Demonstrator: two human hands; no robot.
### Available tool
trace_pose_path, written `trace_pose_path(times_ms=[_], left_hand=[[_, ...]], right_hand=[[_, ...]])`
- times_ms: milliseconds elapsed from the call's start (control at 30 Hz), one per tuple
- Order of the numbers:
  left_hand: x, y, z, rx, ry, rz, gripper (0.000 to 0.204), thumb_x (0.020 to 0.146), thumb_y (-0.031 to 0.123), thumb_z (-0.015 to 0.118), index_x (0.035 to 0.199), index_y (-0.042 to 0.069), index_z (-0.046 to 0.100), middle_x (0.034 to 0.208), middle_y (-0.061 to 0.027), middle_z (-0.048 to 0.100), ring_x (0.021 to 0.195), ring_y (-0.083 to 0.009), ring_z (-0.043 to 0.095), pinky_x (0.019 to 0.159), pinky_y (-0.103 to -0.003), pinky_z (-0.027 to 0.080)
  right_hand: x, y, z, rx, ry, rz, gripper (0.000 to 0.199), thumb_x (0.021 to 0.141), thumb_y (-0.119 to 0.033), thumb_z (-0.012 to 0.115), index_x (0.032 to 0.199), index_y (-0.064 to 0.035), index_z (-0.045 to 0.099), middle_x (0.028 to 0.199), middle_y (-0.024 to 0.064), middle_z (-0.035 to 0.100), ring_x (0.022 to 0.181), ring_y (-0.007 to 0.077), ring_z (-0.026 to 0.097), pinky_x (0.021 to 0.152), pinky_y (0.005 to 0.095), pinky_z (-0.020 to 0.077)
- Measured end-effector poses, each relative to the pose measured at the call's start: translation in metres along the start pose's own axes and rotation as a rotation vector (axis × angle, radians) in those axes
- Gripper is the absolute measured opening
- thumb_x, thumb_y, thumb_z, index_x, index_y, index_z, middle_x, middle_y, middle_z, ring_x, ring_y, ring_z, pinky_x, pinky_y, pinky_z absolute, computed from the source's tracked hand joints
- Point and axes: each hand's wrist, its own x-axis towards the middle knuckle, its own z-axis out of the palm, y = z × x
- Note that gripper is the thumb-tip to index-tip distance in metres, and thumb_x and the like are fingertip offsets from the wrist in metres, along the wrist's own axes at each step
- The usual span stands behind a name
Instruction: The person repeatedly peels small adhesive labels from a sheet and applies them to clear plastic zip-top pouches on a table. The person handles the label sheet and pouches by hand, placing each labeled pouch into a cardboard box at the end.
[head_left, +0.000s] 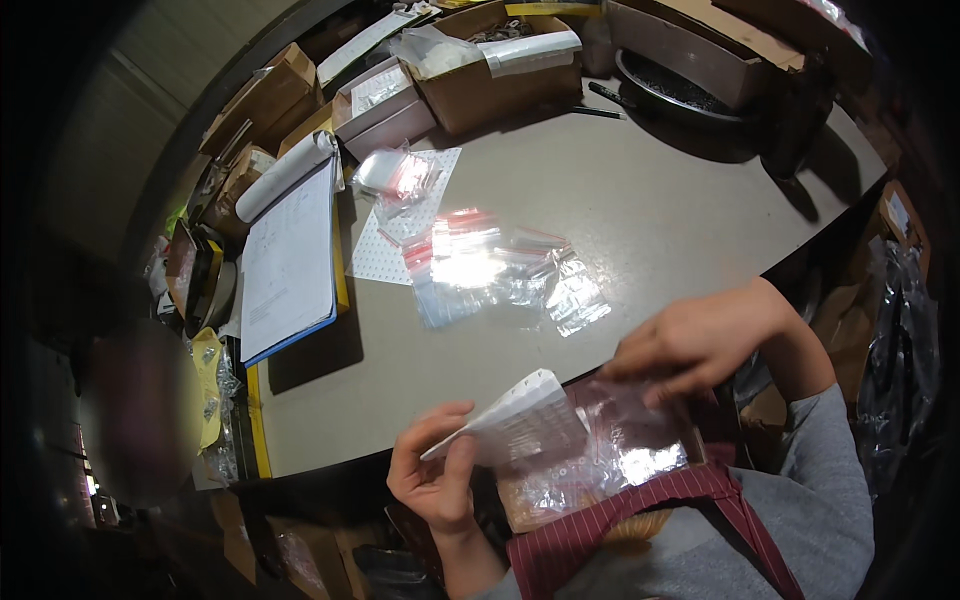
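Observation:
Pinched between the thumb and fingers of my left hand (pixel 435 470) is a sheet of white paper (pixel 535 425) with rows of small print, bent upward along one edge. Below it, on my lap, sits an open cardboard box (pixel 525 515) with clear plastic bags (pixel 640 460) inside. My right hand (pixel 700 335) hovers above the bags at the box's right side, slightly blurred. Its fingers point left and are spread apart, with nothing visible between them. On the table ahead lies a spread of clear zip bags (pixel 465 265) with red strips, partly washed out by glare.
A clipboard (pixel 290 270) with papers lies to the left. Beyond the zip bags are a dotted white sheet (pixel 375 250) and another bag bundle (pixel 400 175). Cardboard boxes (pixel 500 95) line the back, beside a black bowl (pixel 690 105) of small dark parts and a pen (pixel 598 112).

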Motion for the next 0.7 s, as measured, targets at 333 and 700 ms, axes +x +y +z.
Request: trace_pose_path(times_ms=[333, 700], left_hand=[[0.004, 0.0, 0.015, 0.216, -0.276, 0.11, 0.029, 0.078, -0.014, 0.068, 0.105, -0.003, 0.073, 0.113, -0.0184, 0.07, 0.106, -0.0241, 0.067, 0.095, -0.032, 0.051], [0.002, 0.001, 0.028, -0.334, -0.284, -0.505, 0.039, 0.095, -0.001, 0.072, 0.133, -0.007, 0.063, 0.123, -0.0161, 0.072, 0.113, -0.0181, 0.067, 0.101, -0.031, 0.051]], right_hand=[[0.031, -0.015, 0.014, 0.01, 0.384, -0.153, 0.033, 0.097, -0.018, 0.065, 0.125, -0.0017, 0.065, 0.123, 0.017, 0.068, 0.109, 0.0325, 0.07, 0.093, 0.0408, 0.0568], [0.047, 0.001, 0.073, -0.235, 0.744, -0.202, 0.037, 0.084, -0.006, 0.072, 0.121, -0.0031, 0.065, 0.111, 0.0168, 0.068, 0.095, 0.0352, 0.069, 0.082, 0.042, 0.0568]])
